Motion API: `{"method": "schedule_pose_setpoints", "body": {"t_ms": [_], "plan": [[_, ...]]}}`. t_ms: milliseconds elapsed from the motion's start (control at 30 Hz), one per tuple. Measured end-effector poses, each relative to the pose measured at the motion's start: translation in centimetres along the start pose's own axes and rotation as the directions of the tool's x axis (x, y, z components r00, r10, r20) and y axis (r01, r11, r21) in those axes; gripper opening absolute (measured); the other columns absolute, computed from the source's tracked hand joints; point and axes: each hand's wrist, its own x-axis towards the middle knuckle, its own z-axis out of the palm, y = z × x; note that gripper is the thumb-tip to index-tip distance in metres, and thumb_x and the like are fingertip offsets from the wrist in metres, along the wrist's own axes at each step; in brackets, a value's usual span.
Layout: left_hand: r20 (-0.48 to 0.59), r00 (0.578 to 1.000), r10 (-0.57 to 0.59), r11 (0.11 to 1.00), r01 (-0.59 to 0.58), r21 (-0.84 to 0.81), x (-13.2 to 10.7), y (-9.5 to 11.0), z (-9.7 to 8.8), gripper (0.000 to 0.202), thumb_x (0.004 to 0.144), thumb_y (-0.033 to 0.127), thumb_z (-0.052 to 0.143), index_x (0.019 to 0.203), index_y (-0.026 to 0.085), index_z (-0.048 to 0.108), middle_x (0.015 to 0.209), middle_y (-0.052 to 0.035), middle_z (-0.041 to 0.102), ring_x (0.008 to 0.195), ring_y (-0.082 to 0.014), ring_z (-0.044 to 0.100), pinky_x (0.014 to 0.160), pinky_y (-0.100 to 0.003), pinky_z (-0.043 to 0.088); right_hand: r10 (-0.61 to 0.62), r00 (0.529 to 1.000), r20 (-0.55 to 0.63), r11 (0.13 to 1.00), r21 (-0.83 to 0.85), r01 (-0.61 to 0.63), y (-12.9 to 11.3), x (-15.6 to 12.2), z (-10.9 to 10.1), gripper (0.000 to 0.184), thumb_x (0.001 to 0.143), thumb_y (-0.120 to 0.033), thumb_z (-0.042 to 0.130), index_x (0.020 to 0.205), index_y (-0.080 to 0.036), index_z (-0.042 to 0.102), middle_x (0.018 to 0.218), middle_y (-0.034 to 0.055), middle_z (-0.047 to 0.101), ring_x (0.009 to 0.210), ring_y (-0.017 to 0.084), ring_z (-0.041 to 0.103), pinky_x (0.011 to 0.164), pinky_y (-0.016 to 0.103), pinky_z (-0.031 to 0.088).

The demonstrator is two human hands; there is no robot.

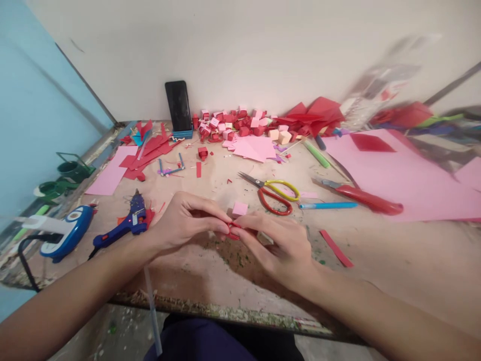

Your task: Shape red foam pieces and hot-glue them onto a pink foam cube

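Observation:
Between the fingertips of both hands is a small piece of red paper (234, 235), mostly covered by the fingers. My left hand (191, 220) pinches it from the left, my right hand (276, 240) from the right. Just beyond the fingertips a small pink paper square (239, 208) shows; whether it touches the red piece I cannot tell. Scissors (268, 190) with one yellow and one red handle lie partly spread past my right hand. A red paper strip (336, 248) lies to the right of that hand. A blue glue gun (126, 223) rests left of my left wrist.
Several small red and pink paper boxes (244, 125) are heaped along the wall beside an upright phone (179, 106). Red paper pieces (150, 150) lie at back left. At right are a blue pen (328, 205), a red-handled knife (370, 198) and pink sheets (406, 175).

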Motion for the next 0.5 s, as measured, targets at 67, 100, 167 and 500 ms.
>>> {"method": "schedule_pose_setpoints", "body": {"t_ms": [67, 100, 167, 500], "plan": [[0.011, 1.0, -0.005, 1.0, 0.005, -0.021, 0.01, -0.08, 0.01, 0.008, 0.078, 0.014, 0.087, 0.083, 0.02, 0.085, 0.074, -0.0039, 0.08, 0.064, -0.0139, 0.072, 0.061, -0.02, 0.058, -0.016, 1.0, 0.009, 1.0, 0.013, 0.016, 0.0, 0.03, 0.0, 0.006, 0.094, -0.014, 0.071, 0.1, -0.015, 0.071, 0.081, 0.0034, 0.078, 0.062, 0.012, 0.07, 0.06, 0.021, 0.051], [0.017, 1.0, -0.004, 1.0, 0.005, -0.029, 0.01, -0.11, 0.02, 0.007, 0.078, 0.015, 0.087, 0.081, 0.02, 0.085, 0.073, -0.004, 0.079, 0.063, -0.0136, 0.072, 0.06, -0.02, 0.058, -0.021, 1.0, 0.017, 1.0, 0.023, 0.021, 0.0, 0.06, 0.0, 0.007, 0.094, -0.014, 0.071, 0.102, -0.015, 0.07, 0.082, 0.0034, 0.078, 0.062, 0.011, 0.07, 0.06, 0.021, 0.05], [0.026, 1.0, -0.008, 0.999, 0.009, -0.047, 0.0, -0.12, 0.05, 0.005, 0.078, 0.015, 0.087, 0.079, 0.019, 0.084, 0.071, -0.004, 0.078, 0.061, -0.0128, 0.07, 0.059, -0.02, 0.057, -0.027, 0.999, 0.035, 0.999, 0.046, 0.025, -0.02, 0.11, 0.02, 0.009, 0.095, -0.013, 0.069, 0.104, -0.015, 0.07, 0.084, 0.0039, 0.078, 0.062, 0.011, 0.07, 0.059, 0.021, 0.05], [0.085, 0.986, -0.143, 0.967, 0.157, -0.2, -0.08, -0.3, 0.35, 0.011, 0.083, 0.02, 0.084, 0.074, 0.014, 0.079, 0.063, -0.002, 0.073, 0.053, -0.0084, 0.066, 0.053, -0.015, 0.052, -0.022, 0.994, 0.109, 0.99, 0.141, 0.006, 0.08, 0.26, -0.1, 0.01, 0.094, -0.009, 0.067, 0.101, -0.014, 0.072, 0.076, 0.003, 0.074, 0.059, 0.011, 0.064, 0.056, 0.021, 0.047]]}}
